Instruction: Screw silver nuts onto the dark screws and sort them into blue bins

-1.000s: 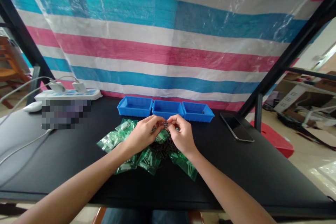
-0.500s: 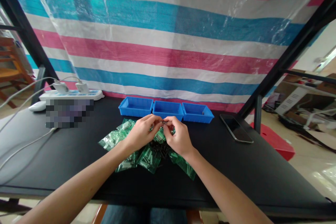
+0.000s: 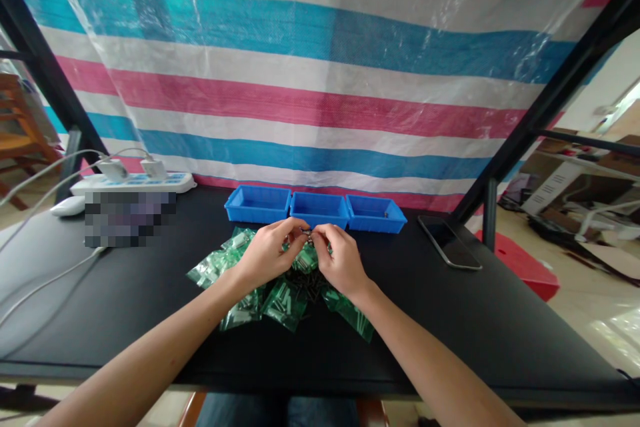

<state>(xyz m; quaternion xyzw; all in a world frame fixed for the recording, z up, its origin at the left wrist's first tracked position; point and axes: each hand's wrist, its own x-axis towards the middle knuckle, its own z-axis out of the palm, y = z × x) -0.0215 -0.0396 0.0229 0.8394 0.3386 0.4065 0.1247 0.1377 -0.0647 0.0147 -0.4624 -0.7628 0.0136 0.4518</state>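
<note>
My left hand (image 3: 273, 248) and my right hand (image 3: 341, 260) meet fingertip to fingertip in front of the middle blue tray (image 3: 320, 210). Between their pinched fingers is a small metal part (image 3: 307, 233), too small to make out fully. Below the hands lies a pile of dark screws (image 3: 311, 287). Around it are green-tinted plastic bags of small parts, one at the left (image 3: 215, 267), one in front (image 3: 284, 303) and one at the right (image 3: 350, 313).
A left blue tray (image 3: 259, 205) and a right blue tray (image 3: 376, 215), with a small piece inside, flank the middle one. A phone (image 3: 450, 243) lies at the right. At the back left are a power strip (image 3: 135, 182), a white mouse (image 3: 69, 206) and cables.
The fingers of my right hand have shifted slightly around the small metal part, and the thumb is less raised. The camera view has moved a little.
</note>
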